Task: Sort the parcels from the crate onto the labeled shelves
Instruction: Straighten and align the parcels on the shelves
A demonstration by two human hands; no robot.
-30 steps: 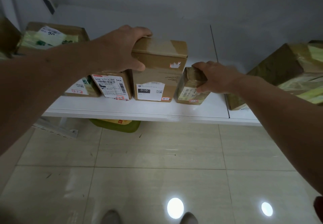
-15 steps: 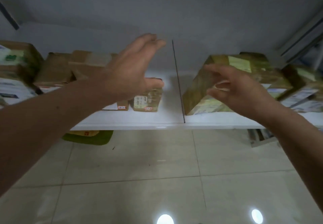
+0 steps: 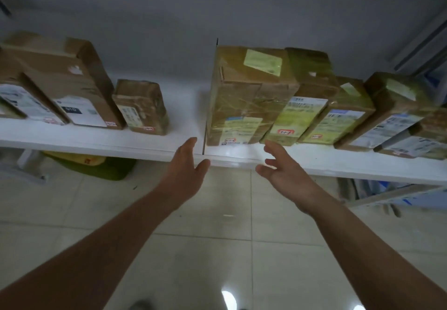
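Note:
A white shelf (image 3: 101,140) runs across the view with cardboard parcels standing in a row. Left of its seam stand a tall brown parcel (image 3: 72,85) with a white label and a small taped parcel (image 3: 142,106). Right of the seam a large tape-wrapped parcel (image 3: 246,97) leads several more parcels (image 3: 343,114). My left hand (image 3: 186,172) hangs open in front of the shelf edge at the seam, holding nothing. My right hand (image 3: 283,172) is open too, fingers spread, just below the large parcel and apart from it.
A green bag with a yellow item (image 3: 96,167) lies on the tiled floor under the left shelf. A metal shelf frame and blue items (image 3: 391,196) sit low at the right. A bare stretch of shelf lies between the small parcel and the seam.
Both hands let go of the tall and small parcels, then dropped from shelf height to below the shelf edge. The view swung right, bringing more parcels into sight.

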